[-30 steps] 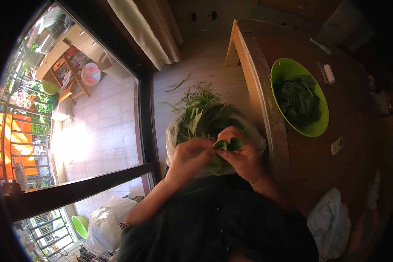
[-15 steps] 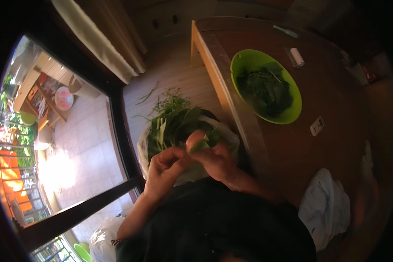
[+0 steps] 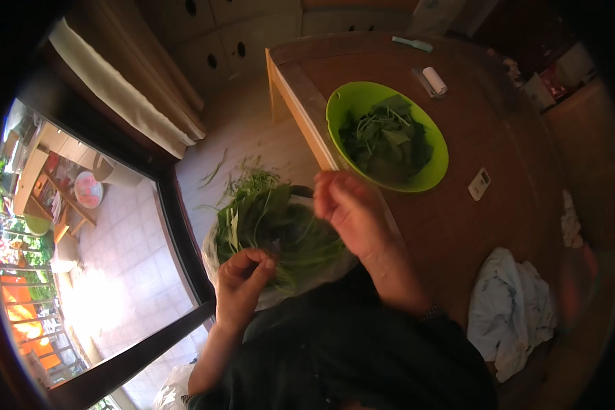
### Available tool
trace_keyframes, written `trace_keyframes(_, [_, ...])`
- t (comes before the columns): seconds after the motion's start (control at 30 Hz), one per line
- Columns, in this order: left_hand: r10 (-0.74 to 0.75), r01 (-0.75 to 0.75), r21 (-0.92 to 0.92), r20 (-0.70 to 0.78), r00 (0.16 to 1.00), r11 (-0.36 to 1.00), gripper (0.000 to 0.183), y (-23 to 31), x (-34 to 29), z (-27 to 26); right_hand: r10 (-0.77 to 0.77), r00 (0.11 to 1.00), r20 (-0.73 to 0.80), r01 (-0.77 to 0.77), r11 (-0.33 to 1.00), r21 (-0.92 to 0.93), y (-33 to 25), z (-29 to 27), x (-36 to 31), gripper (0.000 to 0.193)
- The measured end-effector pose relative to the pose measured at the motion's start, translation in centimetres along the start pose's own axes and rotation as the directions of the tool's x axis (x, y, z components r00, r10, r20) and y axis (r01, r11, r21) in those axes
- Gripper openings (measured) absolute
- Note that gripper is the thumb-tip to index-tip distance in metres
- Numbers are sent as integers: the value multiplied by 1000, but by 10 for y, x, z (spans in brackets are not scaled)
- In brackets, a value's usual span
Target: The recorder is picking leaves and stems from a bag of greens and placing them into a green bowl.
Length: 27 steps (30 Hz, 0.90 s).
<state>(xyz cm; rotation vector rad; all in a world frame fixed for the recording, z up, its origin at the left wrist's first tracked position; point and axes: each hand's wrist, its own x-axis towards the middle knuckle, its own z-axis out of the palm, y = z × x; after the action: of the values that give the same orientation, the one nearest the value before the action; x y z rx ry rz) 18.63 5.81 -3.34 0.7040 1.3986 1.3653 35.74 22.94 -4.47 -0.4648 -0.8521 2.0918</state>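
A pile of leafy green stems (image 3: 273,225) lies on a clear plastic bag (image 3: 212,249) on my lap, between my hands. My left hand (image 3: 242,283) hovers at the pile's near left edge, fingertips pinched together on the greens. My right hand (image 3: 352,208) is raised above the pile's right side, fingers curled and blurred, close to the wooden table's (image 3: 499,123) edge. Whether it holds anything is hidden. A lime green bowl (image 3: 427,178) with picked dark leaves (image 3: 386,140) stands on the table just beyond my right hand.
A white cloth (image 3: 509,311) lies on the table at the right. Also on the table are a small white remote-like thing (image 3: 480,183), a white roll (image 3: 434,80) and a teal object (image 3: 412,43). Loose stems (image 3: 215,171) lie on the floor. A glass door (image 3: 82,260) and a curtain (image 3: 123,89) are at my left.
My hands were together on one green piece above the pile. They have come apart: the right hand rose toward the bowl, the left dropped to the pile. The view has shifted.
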Motion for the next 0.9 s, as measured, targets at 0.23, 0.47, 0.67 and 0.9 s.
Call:
trace_keyframes(0.23, [-81, 91, -180, 64, 995, 979, 13, 5, 6, -1, -15, 908, 420, 315, 686, -656, 20, 50, -26, 20])
trace_keyframes(0.47, [-95, 124, -347, 100, 990, 930, 18, -9, 2, -13, -34, 876, 481, 367, 694, -620, 29, 47, -21, 15])
trace_keyframes(0.67, [-99, 124, -340, 89, 991, 932, 19, -1, 1, -9, -136, 900, 414, 396, 652, -646, 35, 41, -21, 13])
trace_keyframes(0.9, [-36, 34, -66, -33, 999, 997, 14, 9, -4, -10, -91, 914, 395, 349, 673, -652, 21, 47, -19, 11])
